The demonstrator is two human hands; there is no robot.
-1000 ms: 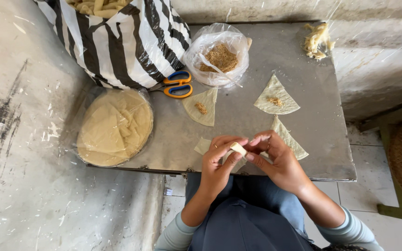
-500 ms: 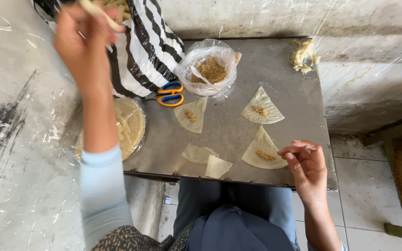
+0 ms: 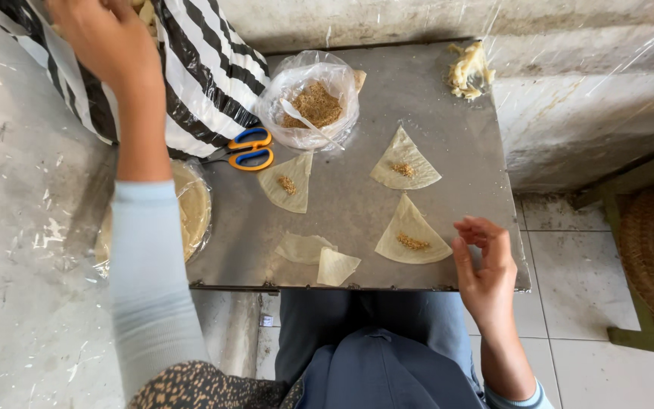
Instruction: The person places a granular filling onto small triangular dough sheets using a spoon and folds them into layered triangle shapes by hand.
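The low table [image 3: 433,98] across the middle of the frame is dull grey sheet metal, matt and lightly scuffed, and the wedge-shaped wrappers [image 3: 406,160] on it look like thin, pale, floury dough. At the upper middle a clear, crinkled plastic bag [image 3: 308,102] glints around coarse brown crumbs, beside scissors [image 3: 247,149] with glossy orange-and-blue plastic handles. At the upper left a striped black-and-white bag [image 3: 206,76] has a slick plastic sheen, and the floor at the left edge is rough, stained concrete [image 3: 17,250].
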